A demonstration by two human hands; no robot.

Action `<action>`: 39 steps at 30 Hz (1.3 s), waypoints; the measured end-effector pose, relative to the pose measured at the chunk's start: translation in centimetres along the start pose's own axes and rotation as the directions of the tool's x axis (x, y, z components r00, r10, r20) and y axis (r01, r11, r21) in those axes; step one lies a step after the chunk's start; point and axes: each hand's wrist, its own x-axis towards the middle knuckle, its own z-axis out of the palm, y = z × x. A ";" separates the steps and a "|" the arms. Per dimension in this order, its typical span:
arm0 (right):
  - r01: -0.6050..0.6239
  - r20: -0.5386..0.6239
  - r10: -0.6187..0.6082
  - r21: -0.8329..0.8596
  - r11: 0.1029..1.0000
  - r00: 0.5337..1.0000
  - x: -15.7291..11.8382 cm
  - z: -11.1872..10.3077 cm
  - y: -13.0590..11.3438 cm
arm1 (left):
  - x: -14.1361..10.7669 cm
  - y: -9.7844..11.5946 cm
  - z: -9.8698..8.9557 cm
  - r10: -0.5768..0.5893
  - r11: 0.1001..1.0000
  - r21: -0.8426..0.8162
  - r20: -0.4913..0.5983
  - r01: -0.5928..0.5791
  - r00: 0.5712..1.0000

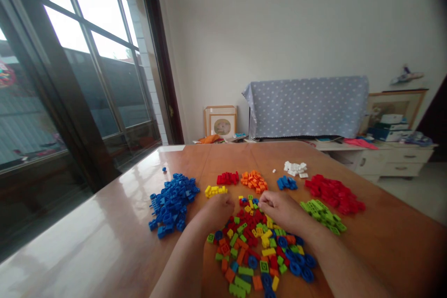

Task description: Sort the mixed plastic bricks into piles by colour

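Observation:
My left hand (220,208), fingers curled, is at the upper left of a mixed pile of toy building bricks (253,230). Whatever it may hold is hidden. Across a small gap, my right hand (275,206) is closed too, thumb and fingers drawn together over the pile's upper right; any piece in them is too small to make out. Red, green, yellow, orange and blue pieces lie loose between and below my forearms. Just beyond the left hand are yellow bricks (215,191). Lime green bricks (323,216) sit to the right of the right wrist.
Sorted heaps ring the mix: blue bricks (173,202) at left, red (227,178) and orange bricks (254,180) behind, small blue (287,183) and white bricks (295,168), and a large red heap (333,193) at right. The wooden table (115,223) ends before a cloth-covered object (307,109).

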 end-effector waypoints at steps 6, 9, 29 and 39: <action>0.012 0.000 -0.012 -0.010 1.000 1.000 -0.1 0.2 -0.3 | -0.7 1.2 -0.2 0.128 0.984 0.114 0.112 -0.140 0.985; 0.016 0.001 -0.016 -0.001 1.000 1.000 -0.1 0.2 -0.5 | -1.3 1.5 -0.6 0.198 0.956 0.187 0.155 -0.226 0.968; 0.023 -0.017 -0.023 0.006 1.000 1.000 -0.1 0.4 0.1 | -1.1 1.1 -0.7 0.151 0.967 0.172 0.211 -0.189 0.966; 0.007 0.005 -0.007 -0.021 1.000 1.000 -0.4 0.2 -1.2 | -0.3 0.0 0.1 0.117 0.967 0.197 0.217 -0.161 0.969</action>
